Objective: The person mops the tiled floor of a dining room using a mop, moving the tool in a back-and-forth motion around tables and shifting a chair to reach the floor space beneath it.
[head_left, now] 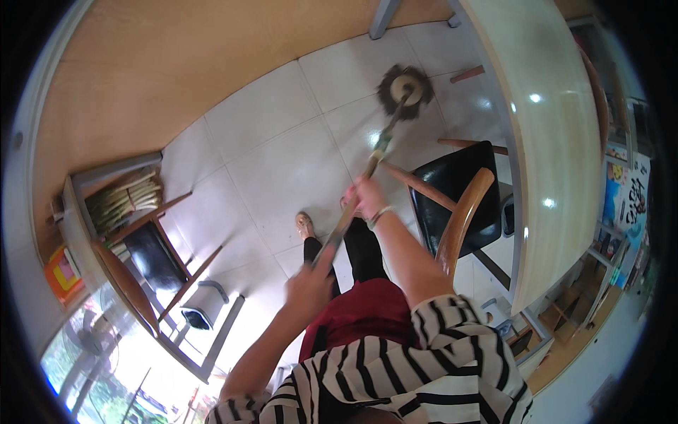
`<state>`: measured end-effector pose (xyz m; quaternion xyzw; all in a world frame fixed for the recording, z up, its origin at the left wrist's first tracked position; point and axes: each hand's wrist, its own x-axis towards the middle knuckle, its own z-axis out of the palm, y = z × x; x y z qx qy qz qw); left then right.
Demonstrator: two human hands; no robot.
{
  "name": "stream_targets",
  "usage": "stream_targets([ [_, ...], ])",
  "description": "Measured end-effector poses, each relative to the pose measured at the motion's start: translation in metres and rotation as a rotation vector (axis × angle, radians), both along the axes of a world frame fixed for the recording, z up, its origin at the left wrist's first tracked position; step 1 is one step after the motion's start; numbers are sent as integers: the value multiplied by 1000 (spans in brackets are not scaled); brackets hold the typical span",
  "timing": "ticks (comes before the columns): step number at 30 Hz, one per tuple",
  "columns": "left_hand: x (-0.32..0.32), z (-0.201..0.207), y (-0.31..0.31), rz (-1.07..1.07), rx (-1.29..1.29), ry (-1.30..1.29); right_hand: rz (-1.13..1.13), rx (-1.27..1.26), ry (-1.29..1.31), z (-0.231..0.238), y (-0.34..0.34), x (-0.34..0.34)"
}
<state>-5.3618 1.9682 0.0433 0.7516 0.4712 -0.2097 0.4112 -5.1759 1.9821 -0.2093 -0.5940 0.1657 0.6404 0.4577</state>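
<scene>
A round mop with a pale disc and a dark fringe rests on the white tiled floor, ahead and to the right. Its long handle slants back toward my body. My left hand, a little blurred, is closed around the upper end of the handle near my waist. Farther down the shaft, my right hand grips it too, with a bracelet at the wrist. The mop head lies left of the table and beyond a chair with a black seat and wooden arms.
A pale glossy-topped table runs along the right. At the left stand another black-seated chair, a grey bin and a bundle of pale stalks. A wooden panel edges the floor at the back. Shelves stand far right.
</scene>
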Motion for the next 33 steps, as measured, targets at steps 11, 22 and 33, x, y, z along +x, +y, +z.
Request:
stream_targets([
  [11, 63, 11, 90, 60, 117, 12, 4, 206, -53, 30, 102, 62],
  [22, -67, 10, -138, 690, -55, 2, 892, -22, -232, 53, -14, -129],
  [33, -202, 30, -516, 889, -317, 88, 1513, 426, -659, 3, -392, -261],
])
